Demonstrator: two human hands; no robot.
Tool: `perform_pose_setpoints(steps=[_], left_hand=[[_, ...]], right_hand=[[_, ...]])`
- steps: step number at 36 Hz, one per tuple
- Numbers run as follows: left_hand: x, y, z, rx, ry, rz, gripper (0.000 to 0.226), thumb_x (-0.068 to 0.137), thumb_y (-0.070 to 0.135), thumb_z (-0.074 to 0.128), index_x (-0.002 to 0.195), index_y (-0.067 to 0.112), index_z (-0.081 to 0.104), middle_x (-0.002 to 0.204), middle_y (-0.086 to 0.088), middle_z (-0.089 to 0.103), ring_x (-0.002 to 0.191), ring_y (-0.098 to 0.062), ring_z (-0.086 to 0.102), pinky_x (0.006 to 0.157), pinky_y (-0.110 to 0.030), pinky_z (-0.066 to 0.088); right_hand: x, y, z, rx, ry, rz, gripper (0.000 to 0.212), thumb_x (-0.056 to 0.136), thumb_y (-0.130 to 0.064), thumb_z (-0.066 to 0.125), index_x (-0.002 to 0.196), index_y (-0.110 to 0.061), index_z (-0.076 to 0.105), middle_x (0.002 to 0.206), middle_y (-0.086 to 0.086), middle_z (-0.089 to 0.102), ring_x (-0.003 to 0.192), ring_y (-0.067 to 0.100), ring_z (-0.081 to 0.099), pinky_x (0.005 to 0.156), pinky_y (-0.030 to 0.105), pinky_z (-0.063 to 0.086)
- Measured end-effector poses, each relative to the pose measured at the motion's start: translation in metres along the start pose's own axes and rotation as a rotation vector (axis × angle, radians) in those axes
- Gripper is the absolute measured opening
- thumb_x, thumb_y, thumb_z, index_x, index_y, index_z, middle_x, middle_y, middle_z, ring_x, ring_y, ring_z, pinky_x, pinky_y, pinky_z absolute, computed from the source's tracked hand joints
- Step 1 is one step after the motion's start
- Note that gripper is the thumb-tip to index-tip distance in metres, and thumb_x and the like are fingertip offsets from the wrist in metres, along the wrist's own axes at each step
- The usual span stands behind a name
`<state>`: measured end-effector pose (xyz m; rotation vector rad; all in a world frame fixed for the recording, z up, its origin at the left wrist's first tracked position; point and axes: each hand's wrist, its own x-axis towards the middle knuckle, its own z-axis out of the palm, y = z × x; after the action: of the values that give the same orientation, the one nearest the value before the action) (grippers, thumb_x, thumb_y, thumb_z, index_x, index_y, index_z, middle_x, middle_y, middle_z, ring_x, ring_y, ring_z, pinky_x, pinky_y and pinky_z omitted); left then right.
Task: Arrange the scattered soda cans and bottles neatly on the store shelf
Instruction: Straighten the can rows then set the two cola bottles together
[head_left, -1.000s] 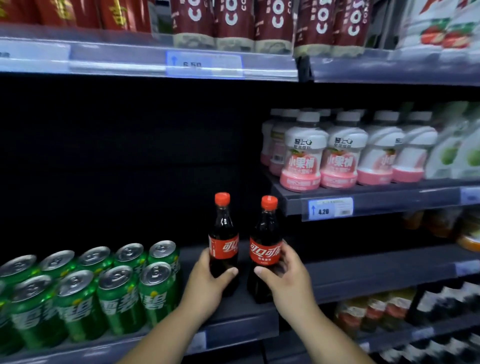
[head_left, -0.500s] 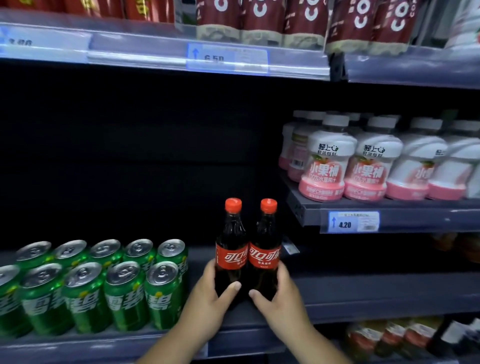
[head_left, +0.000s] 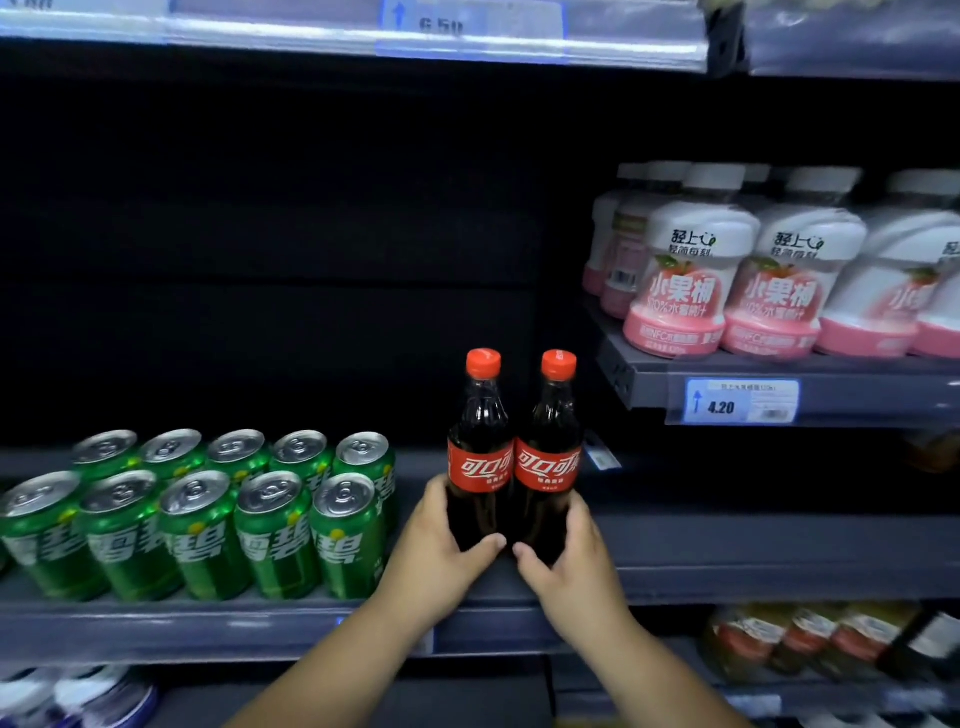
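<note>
Two dark cola bottles with red caps and red labels stand upright and touching on the grey shelf (head_left: 727, 551). My left hand (head_left: 441, 551) wraps the base of the left cola bottle (head_left: 480, 462). The right cola bottle (head_left: 549, 462) is gripped low by my right hand (head_left: 571, 571). Left of the bottles, green soda cans (head_left: 208, 514) stand in two neat rows, the nearest can a short gap from my left hand.
A higher shelf at the right holds pink-and-white juice bottles (head_left: 727, 280) above a 4.20 price tag (head_left: 740, 400). Another shelf edge (head_left: 363, 36) runs overhead. More bottles (head_left: 810, 639) sit on the lower shelf at the right. The shelf back is dark.
The two bottles came together from slightly apart and now touch, side by side. Both hands slid lower on them. The view moved closer and to the left.
</note>
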<state>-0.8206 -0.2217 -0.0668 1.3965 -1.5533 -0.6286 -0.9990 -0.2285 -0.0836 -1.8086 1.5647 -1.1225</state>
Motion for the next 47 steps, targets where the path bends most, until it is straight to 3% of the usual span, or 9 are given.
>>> perform_pose_setpoints(steps=[14,18,25,30,36,40,42,45,47], left_hand=[[-0.004,0.001,-0.003,-0.035,-0.06,-0.051,0.063,0.069,0.028,0.074,0.122,0.04,0.043,0.108,0.016,0.069,0.102,-0.001,0.065,0.091,-0.041,0.055],[-0.005,0.003,-0.005,-0.022,-0.067,-0.063,0.062,0.069,0.03,0.075,0.121,0.041,0.043,0.108,0.016,0.069,0.102,-0.001,0.065,0.091,-0.039,0.055],[-0.006,0.009,-0.007,0.014,-0.032,-0.071,0.058,0.067,0.026,0.078,0.112,0.04,0.045,0.103,0.019,0.067,0.097,0.007,0.061,0.086,-0.025,0.052],[-0.012,0.012,-0.01,0.029,-0.049,-0.071,0.058,0.067,0.024,0.077,0.115,0.036,0.045,0.101,0.017,0.067,0.094,0.006,0.062,0.085,-0.027,0.054],[-0.015,0.015,-0.012,0.077,-0.058,-0.022,0.062,0.07,0.033,0.073,0.123,0.038,0.041,0.112,0.019,0.062,0.106,0.003,0.059,0.091,-0.03,0.052],[-0.02,0.024,-0.016,0.041,-0.022,0.025,0.087,0.071,0.032,0.077,0.143,0.037,0.029,0.133,0.017,0.052,0.126,0.0,0.048,0.104,-0.032,0.045],[-0.029,0.029,-0.023,0.027,0.027,0.021,0.097,0.072,0.041,0.076,0.149,0.04,0.017,0.148,0.014,0.039,0.137,-0.002,0.038,0.111,-0.033,0.039],[-0.057,0.042,-0.047,0.026,0.03,0.077,0.087,0.077,0.041,0.07,0.141,0.054,0.013,0.148,0.027,0.029,0.137,0.008,0.03,0.112,-0.018,0.031],[-0.075,0.051,-0.069,0.067,0.027,0.145,0.075,0.08,0.038,0.069,0.136,0.056,0.022,0.14,0.038,0.029,0.135,0.008,0.033,0.108,-0.012,0.031]], right_hand=[[-0.007,0.002,-0.001,-0.012,-0.009,0.015,0.074,0.074,-0.029,0.073,0.138,-0.023,0.039,0.118,-0.01,0.057,0.107,0.011,0.056,0.084,0.029,0.048],[-0.008,0.003,-0.003,0.003,-0.037,0.036,0.069,0.072,-0.031,0.068,0.134,-0.025,0.038,0.114,-0.007,0.059,0.104,0.015,0.059,0.083,0.035,0.053],[-0.008,0.0,-0.001,-0.004,0.012,0.014,0.068,0.075,-0.037,0.081,0.128,-0.025,0.041,0.117,-0.007,0.059,0.105,0.013,0.059,0.083,0.031,0.051],[-0.008,-0.001,-0.001,-0.023,0.015,0.012,0.069,0.075,-0.041,0.081,0.128,-0.026,0.04,0.118,-0.008,0.057,0.106,0.014,0.058,0.084,0.032,0.051],[-0.007,0.003,-0.002,0.005,0.009,0.005,0.071,0.073,-0.041,0.083,0.129,-0.027,0.041,0.12,-0.009,0.057,0.111,0.012,0.058,0.088,0.029,0.05],[-0.009,0.007,-0.005,0.156,-0.004,-0.016,0.084,0.063,-0.046,0.085,0.131,-0.038,0.036,0.128,-0.012,0.056,0.117,0.004,0.057,0.099,0.031,0.05],[-0.016,0.004,-0.007,0.239,0.055,-0.032,0.086,0.063,-0.037,0.09,0.131,-0.04,0.037,0.129,-0.011,0.054,0.117,0.003,0.057,0.102,0.034,0.05],[-0.032,-0.007,-0.012,0.232,0.225,-0.118,0.079,0.065,-0.03,0.089,0.123,-0.049,0.04,0.122,-0.004,0.055,0.112,0.012,0.056,0.098,0.037,0.049],[-0.044,-0.022,-0.015,0.261,0.285,-0.236,0.071,0.066,-0.03,0.086,0.118,-0.055,0.044,0.117,-0.006,0.055,0.107,0.012,0.057,0.093,0.027,0.048]])
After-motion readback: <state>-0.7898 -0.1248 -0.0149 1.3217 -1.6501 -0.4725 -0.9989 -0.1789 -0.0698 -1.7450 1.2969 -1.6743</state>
